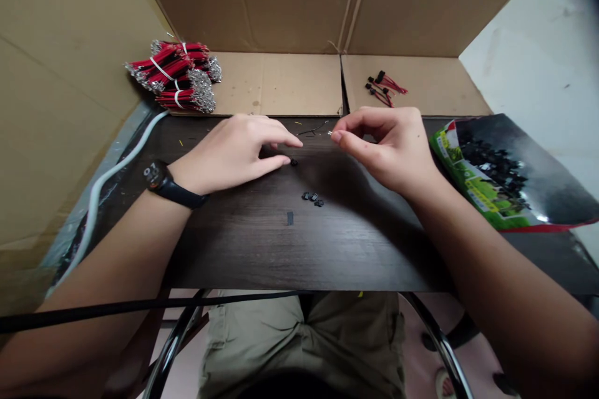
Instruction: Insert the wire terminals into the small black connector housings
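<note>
My right hand (386, 146) pinches a wire with a small shiny metal terminal (330, 133) showing at the fingertips; the rest of this wire is hidden by the fingers. My left hand (243, 153) wears a black watch (159, 179) on its wrist. Its thumb and index finger are apart, with a small black connector housing (294, 162) at the thumb's tip. Whether the thumb touches it is hard to tell. Between the hands lies a thin black wire (312, 131) on the dark table (243, 249). Closer to me sit several black connector housings (312, 199).
Bundles of red and black wires (175, 75) lie at back left on cardboard (276, 81). Several wires with black connectors (384, 87) rest at back right. An open bag (491, 193) of black parts stands right. A black flat piece (290, 218) and white cable (96, 193) also show.
</note>
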Available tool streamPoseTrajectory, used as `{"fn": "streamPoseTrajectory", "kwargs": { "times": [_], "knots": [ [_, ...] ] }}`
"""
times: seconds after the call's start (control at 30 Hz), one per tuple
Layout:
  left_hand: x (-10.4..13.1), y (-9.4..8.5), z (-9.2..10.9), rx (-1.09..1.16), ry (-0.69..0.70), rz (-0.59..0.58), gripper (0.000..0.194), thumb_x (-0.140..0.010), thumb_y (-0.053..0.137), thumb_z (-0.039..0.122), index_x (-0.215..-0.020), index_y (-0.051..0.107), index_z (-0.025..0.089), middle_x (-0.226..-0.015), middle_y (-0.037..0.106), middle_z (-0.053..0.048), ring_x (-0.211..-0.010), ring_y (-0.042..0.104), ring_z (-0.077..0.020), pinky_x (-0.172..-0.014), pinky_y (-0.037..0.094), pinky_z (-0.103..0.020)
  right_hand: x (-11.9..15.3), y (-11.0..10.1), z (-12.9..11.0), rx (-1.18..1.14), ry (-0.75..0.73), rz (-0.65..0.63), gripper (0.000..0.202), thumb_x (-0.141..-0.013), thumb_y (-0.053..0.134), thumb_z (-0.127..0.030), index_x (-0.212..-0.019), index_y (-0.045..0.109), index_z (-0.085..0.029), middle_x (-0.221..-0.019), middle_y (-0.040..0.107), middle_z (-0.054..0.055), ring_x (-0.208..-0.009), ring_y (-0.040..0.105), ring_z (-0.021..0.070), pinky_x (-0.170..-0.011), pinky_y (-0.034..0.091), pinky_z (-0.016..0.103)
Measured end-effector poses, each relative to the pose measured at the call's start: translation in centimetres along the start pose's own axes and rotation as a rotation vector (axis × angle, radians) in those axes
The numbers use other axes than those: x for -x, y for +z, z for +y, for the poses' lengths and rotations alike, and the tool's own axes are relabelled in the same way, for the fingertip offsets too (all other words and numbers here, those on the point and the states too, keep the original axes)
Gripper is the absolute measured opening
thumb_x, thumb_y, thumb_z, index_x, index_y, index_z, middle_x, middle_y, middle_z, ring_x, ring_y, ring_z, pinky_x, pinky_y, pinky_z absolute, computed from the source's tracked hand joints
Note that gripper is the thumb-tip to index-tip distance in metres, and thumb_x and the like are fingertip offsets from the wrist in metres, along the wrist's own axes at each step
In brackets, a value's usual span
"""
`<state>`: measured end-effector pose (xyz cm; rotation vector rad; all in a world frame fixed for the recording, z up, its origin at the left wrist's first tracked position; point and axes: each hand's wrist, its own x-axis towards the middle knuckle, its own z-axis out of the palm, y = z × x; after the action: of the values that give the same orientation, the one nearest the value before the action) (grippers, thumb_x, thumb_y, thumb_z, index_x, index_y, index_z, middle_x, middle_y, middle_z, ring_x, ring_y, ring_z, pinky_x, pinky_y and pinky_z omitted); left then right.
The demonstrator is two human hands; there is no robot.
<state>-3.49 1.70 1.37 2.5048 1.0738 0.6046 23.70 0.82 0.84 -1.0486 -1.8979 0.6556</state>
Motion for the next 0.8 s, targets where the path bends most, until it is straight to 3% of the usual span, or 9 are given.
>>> {"fn": "streamPoseTrajectory", "kwargs": {
  "times": [0.1, 0.27, 0.4, 0.53, 0.8],
  "knots": [
    [0.0, 0.4, -0.7, -0.113, 0.048, -0.124, 0.032, -0.098, 0.069, 0.031, -0.127, 0.083, 0.028, -0.123, 0.081, -0.006, -0.115, 0.073, -0.0277, -0.105, 0.054, -0.043, -0.1, 0.0, 0.3, -0.024, 0.014, -0.002, 0.027, -0.092, 0.081, -0.042, -0.080, 0.080, -0.018, -0.072, 0.072, 0.002, -0.065, 0.056, 0.0143, -0.062, 0.045, 0.030],
    [-0.4, 1.4, -0.7, -0.127, 0.038, -0.117, 0.021, -0.098, 0.067, 0.029, -0.107, 0.086, 0.028, -0.107, 0.080, -0.004, -0.105, 0.073, -0.0243, -0.099, 0.055, -0.039, -0.2, 0.2, 0.5, -0.020, 0.037, -0.017, 0.025, -0.091, 0.081, -0.039, -0.080, 0.080, -0.017, -0.071, 0.072, 0.002, -0.064, 0.056, 0.0139, -0.061, 0.044, 0.030],
    [-0.5, 1.2, 0.1, 0.171, 0.033, 0.001, 0.011, -0.093, 0.077, 0.033, -0.097, 0.086, 0.029, -0.100, 0.082, -0.002, -0.096, 0.075, -0.0217, -0.092, 0.059, -0.035, -0.1, 0.2, 0.2, -0.036, 0.043, -0.032, 0.030, -0.090, 0.083, -0.046, -0.080, 0.080, -0.018, -0.072, 0.073, 0.003, -0.066, 0.058, 0.0149, -0.062, 0.045, 0.030],
    [-0.2, 0.9, 1.7, 0.490, -0.114, 0.192, 0.013, -0.083, 0.091, 0.034, -0.094, 0.087, 0.029, -0.094, 0.084, -0.004, -0.082, 0.078, -0.0217, -0.077, 0.063, -0.032, 0.4, -0.1, -0.8, -0.121, 0.032, -0.129, 0.037, -0.090, 0.084, -0.057, -0.082, 0.080, -0.021, -0.077, 0.075, 0.003, -0.069, 0.062, 0.0168, -0.066, 0.049, 0.033],
    [0.0, 0.7, 2.5, 0.529, -0.129, 0.236, 0.014, -0.081, 0.096, 0.036, -0.091, 0.088, 0.031, -0.090, 0.083, -0.002, -0.080, 0.080, -0.0226, -0.079, 0.067, -0.033, 1.0, -0.3, -1.9, -0.189, 0.024, -0.215, 0.035, -0.090, 0.083, -0.060, -0.085, 0.080, -0.026, -0.084, 0.077, 0.002, -0.074, 0.065, 0.0191, -0.072, 0.054, 0.036]
  ]
}}
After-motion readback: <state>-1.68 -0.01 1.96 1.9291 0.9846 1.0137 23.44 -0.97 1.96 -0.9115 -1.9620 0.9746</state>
